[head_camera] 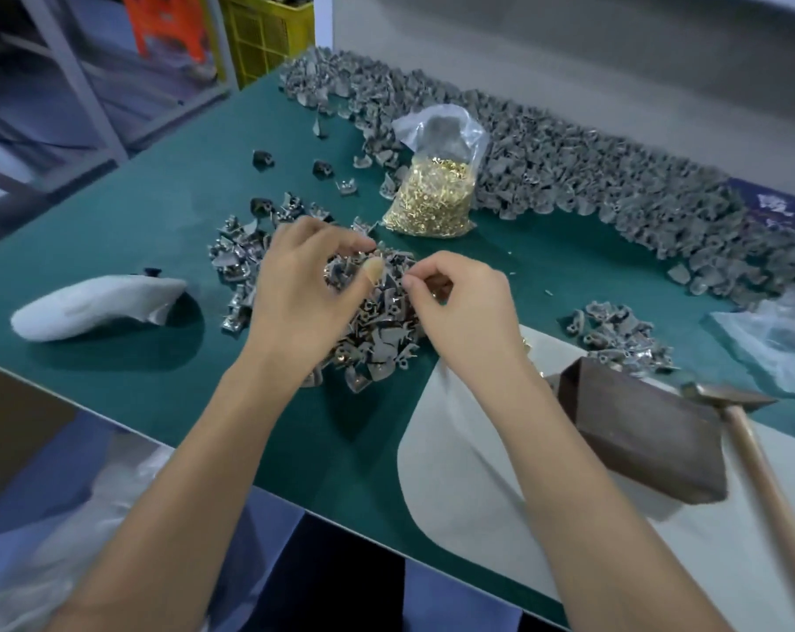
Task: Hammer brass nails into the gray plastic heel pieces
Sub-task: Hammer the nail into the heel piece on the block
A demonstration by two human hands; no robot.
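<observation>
Two hands: left hand [302, 275], right hand [461, 296] pinching in heel pieces [377, 321], contents unclear | one hammer [751, 431] | one nail bag [432, 193]

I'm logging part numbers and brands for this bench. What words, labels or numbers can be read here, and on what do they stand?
None can be read.
White marks on a dark blue strip at the table's far right edge: too blurred to read.
Nail bag, hammer, dark block, yellow crate: no print shows.
</observation>
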